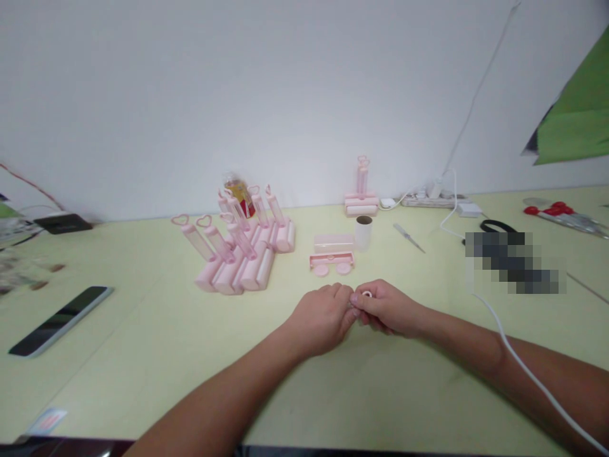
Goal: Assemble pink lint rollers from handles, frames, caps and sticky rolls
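My left hand [321, 320] and my right hand [385, 309] meet above the table, fingertips together. The right thumb and fingers pinch a small part with a pale pink loop [366, 294]; most of it is hidden. My left hand is closed too, its fingers curled away from view, and what they grip cannot be made out. Just beyond the hands lie a pink frame piece [332, 259], two round pink caps [322, 270], a translucent pink cover [333, 243] and an upright white paper roll [363, 235].
Several pink lint rollers [257, 270] with heart-loop handles stand left of centre, another [361, 206] by the wall. A phone [59, 322] lies left. Rightward are a thin pointed tool [409, 238], a power strip [432, 200], red-handled scissors [561, 209] and a white cable [523, 368] crossing my right forearm.
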Available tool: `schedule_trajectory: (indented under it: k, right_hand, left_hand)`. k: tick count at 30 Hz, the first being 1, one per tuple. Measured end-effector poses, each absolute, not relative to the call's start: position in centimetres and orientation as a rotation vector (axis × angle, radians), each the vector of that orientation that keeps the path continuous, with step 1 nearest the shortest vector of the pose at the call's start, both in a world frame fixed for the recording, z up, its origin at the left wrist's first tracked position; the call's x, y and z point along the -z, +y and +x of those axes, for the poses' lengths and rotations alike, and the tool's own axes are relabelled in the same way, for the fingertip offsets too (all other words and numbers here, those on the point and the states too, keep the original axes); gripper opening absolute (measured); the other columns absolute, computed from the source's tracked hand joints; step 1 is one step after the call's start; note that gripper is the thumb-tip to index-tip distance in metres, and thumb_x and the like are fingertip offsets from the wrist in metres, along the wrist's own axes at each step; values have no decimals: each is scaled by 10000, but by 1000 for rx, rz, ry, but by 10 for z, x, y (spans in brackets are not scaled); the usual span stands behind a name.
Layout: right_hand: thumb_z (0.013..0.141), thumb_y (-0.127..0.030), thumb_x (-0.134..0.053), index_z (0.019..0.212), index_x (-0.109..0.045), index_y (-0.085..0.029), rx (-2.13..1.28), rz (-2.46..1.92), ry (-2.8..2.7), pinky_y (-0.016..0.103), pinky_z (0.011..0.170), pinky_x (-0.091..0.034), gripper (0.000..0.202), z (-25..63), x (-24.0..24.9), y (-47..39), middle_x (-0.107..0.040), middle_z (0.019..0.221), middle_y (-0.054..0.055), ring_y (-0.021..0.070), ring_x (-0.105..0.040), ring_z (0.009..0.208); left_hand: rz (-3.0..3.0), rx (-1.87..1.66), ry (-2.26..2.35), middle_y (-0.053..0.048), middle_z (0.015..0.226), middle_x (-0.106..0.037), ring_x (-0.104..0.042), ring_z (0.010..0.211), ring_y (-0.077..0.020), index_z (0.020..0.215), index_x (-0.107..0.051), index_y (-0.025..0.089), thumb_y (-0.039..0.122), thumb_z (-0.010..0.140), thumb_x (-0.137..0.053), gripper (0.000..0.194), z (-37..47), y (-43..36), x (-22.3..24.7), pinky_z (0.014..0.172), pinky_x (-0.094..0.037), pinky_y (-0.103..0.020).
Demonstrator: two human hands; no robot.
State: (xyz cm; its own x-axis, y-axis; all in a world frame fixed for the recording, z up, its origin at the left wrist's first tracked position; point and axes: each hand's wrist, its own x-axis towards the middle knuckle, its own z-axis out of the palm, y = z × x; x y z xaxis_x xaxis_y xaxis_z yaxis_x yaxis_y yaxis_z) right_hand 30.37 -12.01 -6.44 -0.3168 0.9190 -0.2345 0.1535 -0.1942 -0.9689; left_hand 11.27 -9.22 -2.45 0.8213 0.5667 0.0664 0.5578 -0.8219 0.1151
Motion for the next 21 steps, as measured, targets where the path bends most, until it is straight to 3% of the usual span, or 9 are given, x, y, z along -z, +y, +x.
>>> schedule_trajectory:
  k: [6, 12, 21]
  right_hand:
    - [830, -550, -618, 716, -530, -182, -1542, -1203, -1439, 173, 267, -235, 395, 304, 67, -122, -469, 476, -86, 43, -347, 284]
    - [823, -583, -614, 709, -499, -198, -1545, -1140, -1456, 183, 299, -320, 418, 305, 70, -120, -395, 391, -109, 65, -354, 284]
    - [812, -566, -645, 717, -519, -193, -1592, -1112, -1399, 193, 311, -350, 406, 302, 69, -122, -390, 378, -110, 67, -346, 281]
  left_hand:
    - [2952, -93, 920, -69, 974, -645, -631, 863, -223, 1033, -521, 188, 404, 984, -384, 260, 115, -90, 26, 700, -478, -314]
    - [2961, -54, 908, -50, 939, -660, -649, 808, -204, 1066, -549, 221, 422, 986, -380, 274, 115, -87, 20, 661, -473, -290]
    - [2925, -82, 890, -43, 916, -669, -654, 776, -200, 1085, -572, 239, 470, 992, -358, 328, 111, -85, 21, 652, -457, -282]
